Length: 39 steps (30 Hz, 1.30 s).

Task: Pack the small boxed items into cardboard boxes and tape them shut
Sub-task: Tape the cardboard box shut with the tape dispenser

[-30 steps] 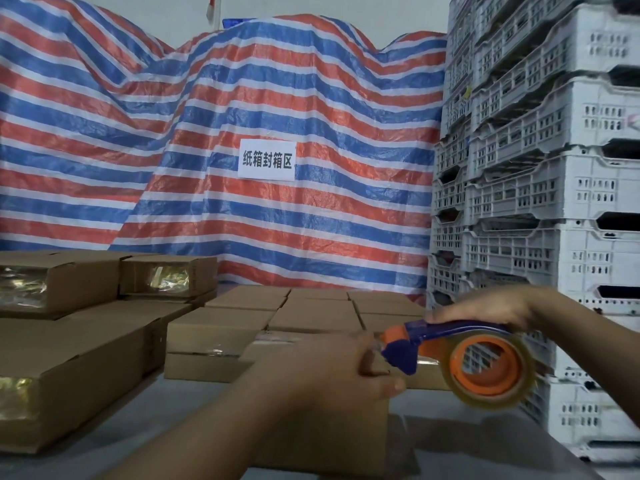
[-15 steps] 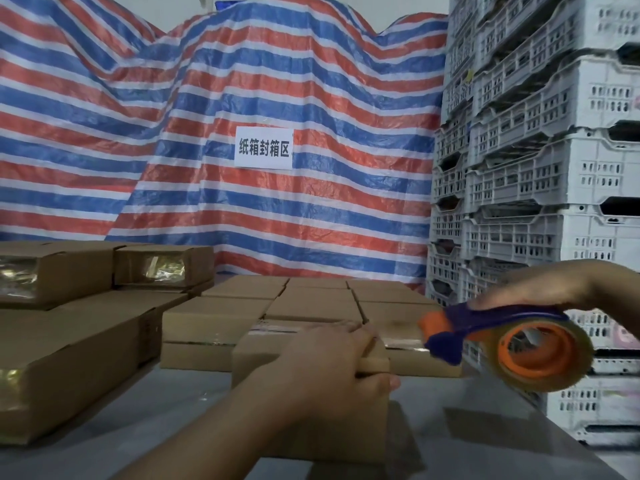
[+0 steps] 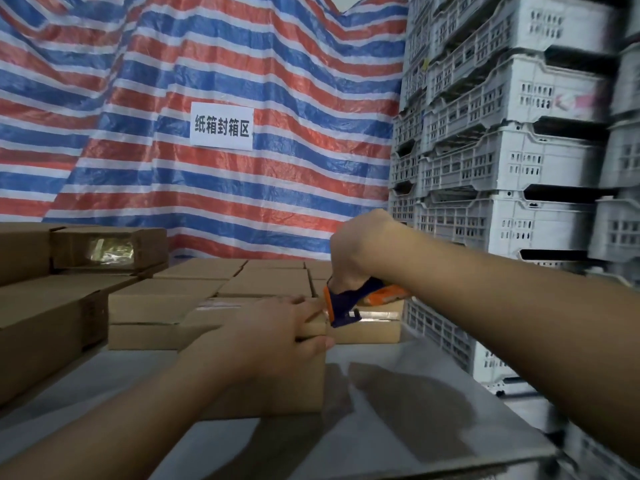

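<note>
A brown cardboard box (image 3: 291,386) stands on the grey table (image 3: 415,410) in front of me. My left hand (image 3: 273,334) lies over its top right edge and presses it down. My right hand (image 3: 360,251) grips a blue and orange tape dispenser (image 3: 353,301). The dispenser's nose points down at the far right corner of the box, close to my left fingertips. Its tape roll is hidden behind my right wrist.
Several closed cardboard boxes (image 3: 166,306) lie in rows behind the near box, and taller taped ones (image 3: 45,323) are stacked at the left. White plastic crates (image 3: 502,168) rise in stacks at the right. A striped tarp (image 3: 207,64) with a white sign (image 3: 221,126) hangs behind.
My right hand has swung the tape dispenser from out at the right, roll side showing, back to the box's far right corner with its nose tipped down. My left hand stays on the box.
</note>
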Tool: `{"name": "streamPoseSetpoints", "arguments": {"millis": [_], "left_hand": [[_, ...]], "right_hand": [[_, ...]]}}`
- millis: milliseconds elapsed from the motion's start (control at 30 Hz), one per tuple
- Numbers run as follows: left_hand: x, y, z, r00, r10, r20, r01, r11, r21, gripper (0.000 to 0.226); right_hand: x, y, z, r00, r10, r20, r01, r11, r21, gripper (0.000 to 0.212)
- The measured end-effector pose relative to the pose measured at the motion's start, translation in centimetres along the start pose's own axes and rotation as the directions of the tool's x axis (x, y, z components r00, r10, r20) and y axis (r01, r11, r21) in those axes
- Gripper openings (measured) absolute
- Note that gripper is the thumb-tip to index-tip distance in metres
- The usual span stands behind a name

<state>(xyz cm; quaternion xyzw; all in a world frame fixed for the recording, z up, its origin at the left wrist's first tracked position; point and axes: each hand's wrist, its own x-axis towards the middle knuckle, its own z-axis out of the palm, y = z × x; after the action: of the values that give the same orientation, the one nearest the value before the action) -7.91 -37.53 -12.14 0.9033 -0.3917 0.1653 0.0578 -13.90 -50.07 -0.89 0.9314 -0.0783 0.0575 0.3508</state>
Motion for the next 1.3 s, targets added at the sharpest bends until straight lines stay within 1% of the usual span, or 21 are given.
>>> {"name": "streamPoseSetpoints", "arguments": {"millis": [67, 167, 200, 300, 400, 433, 467, 500, 533, 567, 633, 667, 767, 900, 967, 1067, 1200, 1300], "left_hand": [[0.3, 0.4, 0.0, 0.999, -0.043, 0.017, 0.042, 0.998, 0.039, 0.061], [0.5, 0.7, 0.4, 0.997, -0.083, -0.005, 0.083, 0.993, 0.081, 0.061], [0.4, 0.6, 0.4, 0.996, -0.09, -0.02, 0.091, 0.992, 0.089, 0.062], [-0.2, 0.0, 0.4, 0.994, -0.104, -0.037, 0.107, 0.989, 0.101, 0.067], [-0.7, -0.1, 0.2, 0.995, -0.097, -0.026, 0.099, 0.989, 0.11, 0.069], [-0.7, 0.0, 0.1, 0.996, -0.09, -0.028, 0.093, 0.989, 0.113, 0.068], [-0.8, 0.0, -0.1, 0.996, -0.09, -0.025, 0.093, 0.99, 0.107, 0.067], [-0.9, 0.1, -0.2, 0.995, -0.096, -0.013, 0.097, 0.99, 0.098, 0.067], [-1.1, 0.1, -0.3, 0.995, -0.103, -0.004, 0.103, 0.991, 0.089, 0.067], [-1.3, 0.0, -0.4, 0.995, -0.099, 0.003, 0.098, 0.991, 0.087, 0.066], [-1.8, -0.4, -0.6, 0.997, -0.076, -0.005, 0.076, 0.993, 0.089, 0.065], [-2.1, -0.6, -0.6, 0.998, -0.066, -0.017, 0.067, 0.995, 0.077, 0.064], [-2.2, -1.1, -0.6, 0.999, -0.047, -0.025, 0.049, 0.997, 0.053, 0.065], [-2.4, -1.1, -0.6, 0.997, -0.058, -0.043, 0.06, 0.997, 0.044, 0.065], [-2.5, -1.0, -0.7, 0.998, -0.057, -0.04, 0.059, 0.997, 0.052, 0.065], [-2.5, -0.9, -0.8, 0.999, -0.034, -0.042, 0.037, 0.998, 0.057, 0.063], [-2.5, -1.1, -0.8, 0.999, -0.031, -0.039, 0.033, 0.998, 0.055, 0.064], [-2.5, -1.3, -0.8, 0.999, -0.024, -0.022, 0.025, 0.998, 0.053, 0.064]], "right_hand": [[-0.2, -1.4, -0.1, 0.999, 0.005, -0.039, -0.006, 1.0, -0.027, 0.029], [-0.5, -2.9, -0.3, 0.999, 0.009, -0.039, -0.012, 0.997, -0.076, 0.02], [-0.8, -2.8, -0.5, 1.0, 0.006, -0.023, -0.008, 0.997, -0.078, 0.021], [-1.7, -0.2, -1.0, 0.999, 0.028, 0.025, -0.028, 1.0, 0.002, 0.035], [-2.2, 1.7, -0.5, 0.997, 0.071, 0.023, -0.073, 0.995, 0.073, 0.039], [-2.1, 1.1, 0.1, 0.995, 0.095, 0.01, -0.096, 0.995, 0.039, 0.036], [-2.0, -0.2, 1.0, 0.997, 0.079, -0.004, -0.079, 0.996, -0.035, 0.029], [-1.7, -1.7, 2.4, 0.999, 0.039, 0.02, -0.036, 0.989, -0.141, 0.019], [-1.3, -2.9, 4.2, 0.999, 0.018, 0.049, -0.008, 0.98, -0.199, 0.009], [-1.0, -3.4, 6.1, 0.997, 0.035, 0.074, -0.021, 0.985, -0.174, 0.012], [-1.0, -2.2, 9.1, 0.99, 0.136, 0.048, -0.14, 0.987, 0.078, 0.027], [-1.0, -1.3, 10.1, 0.986, 0.168, 0.002, -0.167, 0.974, 0.154, 0.03], [-1.1, -0.3, 13.3, 0.969, 0.23, -0.09, -0.202, 0.948, 0.244, 0.038], [-1.9, -2.6, 15.5, 0.951, 0.255, -0.175, -0.176, 0.911, 0.373, 0.046], [-2.2, -3.8, 16.3, 0.944, 0.277, -0.182, -0.173, 0.881, 0.44, 0.048], [-2.4, -5.5, 17.6, 0.941, 0.305, -0.149, -0.202, 0.856, 0.476, 0.047], [-2.3, -6.1, 18.4, 0.925, 0.349, -0.15, -0.239, 0.842, 0.483, 0.047], [-2.1, -6.1, 18.4, 0.932, 0.339, -0.131, -0.254, 0.865, 0.432, 0.057]]}}
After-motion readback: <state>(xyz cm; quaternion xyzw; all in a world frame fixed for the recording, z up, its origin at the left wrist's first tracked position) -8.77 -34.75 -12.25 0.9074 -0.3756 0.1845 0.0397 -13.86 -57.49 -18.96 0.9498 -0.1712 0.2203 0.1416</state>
